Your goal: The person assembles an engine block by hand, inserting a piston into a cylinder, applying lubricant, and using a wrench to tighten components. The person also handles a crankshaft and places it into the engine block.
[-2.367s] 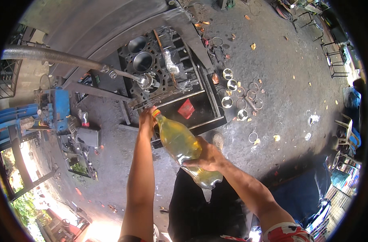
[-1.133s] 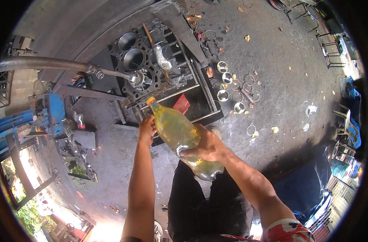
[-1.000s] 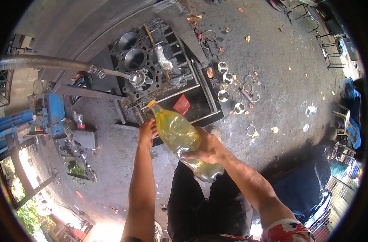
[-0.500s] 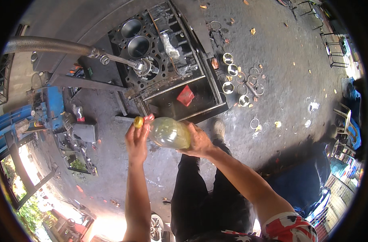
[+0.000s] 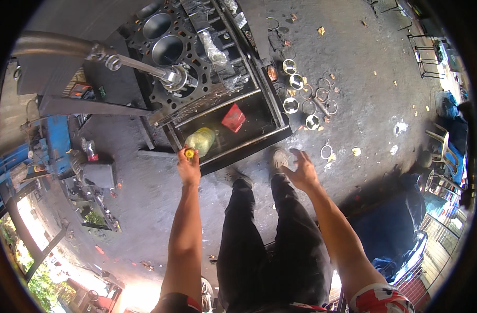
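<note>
My left hand (image 5: 188,166) is closed around the neck end of a clear plastic bottle (image 5: 201,140) that has a yellow cap and yellowish-green contents. The bottle is over the left part of a dark metal tray (image 5: 256,117), its base pointing away from me. Whether it touches the tray bottom I cannot tell. To the right, my right hand (image 5: 302,172) is held in the air above my shoe with its fingers apart and nothing in it. A red flat piece (image 5: 233,118) lies in the tray beside the bottle.
Beyond the tray is an engine block (image 5: 168,49) with open cylinders; a metal shaft tool (image 5: 144,67) reaches over it from the left. Several shiny rings (image 5: 296,81) lie on the floor to the right. A blue machine (image 5: 58,138) stands at the left.
My right hand has let go of the bottle and moved right, its fingers spreading. My left hand has brought the bottle forward over the tray, turning its base away from me.
</note>
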Action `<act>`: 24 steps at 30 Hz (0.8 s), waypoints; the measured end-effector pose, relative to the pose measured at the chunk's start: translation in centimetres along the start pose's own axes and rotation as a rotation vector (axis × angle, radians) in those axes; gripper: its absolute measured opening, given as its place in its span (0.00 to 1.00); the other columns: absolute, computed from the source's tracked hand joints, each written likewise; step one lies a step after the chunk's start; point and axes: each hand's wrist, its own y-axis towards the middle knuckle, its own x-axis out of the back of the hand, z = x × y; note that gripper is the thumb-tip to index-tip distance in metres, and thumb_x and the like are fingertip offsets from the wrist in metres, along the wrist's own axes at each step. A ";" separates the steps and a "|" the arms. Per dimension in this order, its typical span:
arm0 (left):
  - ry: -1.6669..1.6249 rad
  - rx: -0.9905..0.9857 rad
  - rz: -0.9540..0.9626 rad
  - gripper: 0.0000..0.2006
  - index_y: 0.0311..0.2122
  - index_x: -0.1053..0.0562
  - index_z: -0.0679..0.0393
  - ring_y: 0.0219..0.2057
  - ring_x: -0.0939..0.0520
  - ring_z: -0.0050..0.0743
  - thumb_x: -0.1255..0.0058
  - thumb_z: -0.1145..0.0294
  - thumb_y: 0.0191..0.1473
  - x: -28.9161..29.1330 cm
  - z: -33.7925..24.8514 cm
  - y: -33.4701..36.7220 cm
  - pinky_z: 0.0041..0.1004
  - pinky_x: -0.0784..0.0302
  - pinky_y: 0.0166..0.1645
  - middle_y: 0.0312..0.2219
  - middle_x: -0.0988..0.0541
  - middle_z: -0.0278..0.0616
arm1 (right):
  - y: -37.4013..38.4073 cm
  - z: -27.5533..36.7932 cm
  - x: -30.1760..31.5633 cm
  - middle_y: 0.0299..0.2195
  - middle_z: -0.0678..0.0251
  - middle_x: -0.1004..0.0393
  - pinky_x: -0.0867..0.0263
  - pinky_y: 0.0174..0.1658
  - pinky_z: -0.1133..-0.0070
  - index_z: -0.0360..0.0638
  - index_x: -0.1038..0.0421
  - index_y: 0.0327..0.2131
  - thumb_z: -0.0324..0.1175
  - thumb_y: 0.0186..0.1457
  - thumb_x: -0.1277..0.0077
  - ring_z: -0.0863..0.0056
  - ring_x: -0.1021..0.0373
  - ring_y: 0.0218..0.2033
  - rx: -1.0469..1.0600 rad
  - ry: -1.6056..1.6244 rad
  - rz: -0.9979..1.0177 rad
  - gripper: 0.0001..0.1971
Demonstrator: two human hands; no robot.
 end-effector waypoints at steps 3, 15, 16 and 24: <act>-0.013 0.117 -0.046 0.19 0.48 0.33 0.62 0.46 0.16 0.51 0.39 0.67 0.56 -2.4 2.9 1.5 0.38 0.21 0.49 0.46 0.20 0.53 | -0.7 -2.6 1.9 0.52 0.49 0.30 0.28 0.46 0.66 0.39 0.35 0.57 0.39 0.48 0.33 0.58 0.24 0.41 -0.094 0.018 -0.075 0.35; 0.303 0.328 -0.068 0.33 0.59 0.35 0.56 0.55 0.22 0.48 0.35 0.59 0.51 -1.0 2.2 2.2 0.42 0.25 0.55 0.55 0.25 0.50 | -3.5 -1.1 3.2 0.48 0.49 0.28 0.27 0.42 0.67 0.38 0.32 0.53 0.41 0.49 0.34 0.60 0.23 0.38 0.004 0.200 -0.148 0.30; 0.332 0.294 -0.051 0.34 0.59 0.36 0.58 0.58 0.24 0.47 0.34 0.59 0.50 0.3 1.5 2.0 0.40 0.26 0.57 0.56 0.26 0.50 | -4.0 0.6 4.6 0.45 0.50 0.27 0.27 0.41 0.68 0.38 0.30 0.51 0.40 0.49 0.34 0.61 0.23 0.37 0.037 0.259 -0.175 0.28; -0.518 -0.119 -0.231 0.11 0.37 0.25 0.61 0.28 0.21 0.19 0.38 0.65 0.57 20.2 -22.5 0.0 0.23 0.24 0.35 0.28 0.19 0.37 | -10.8 19.4 27.2 0.37 0.66 0.23 0.33 0.36 0.82 0.39 0.31 0.50 0.29 0.59 0.41 0.83 0.30 0.36 0.255 0.995 -0.447 0.17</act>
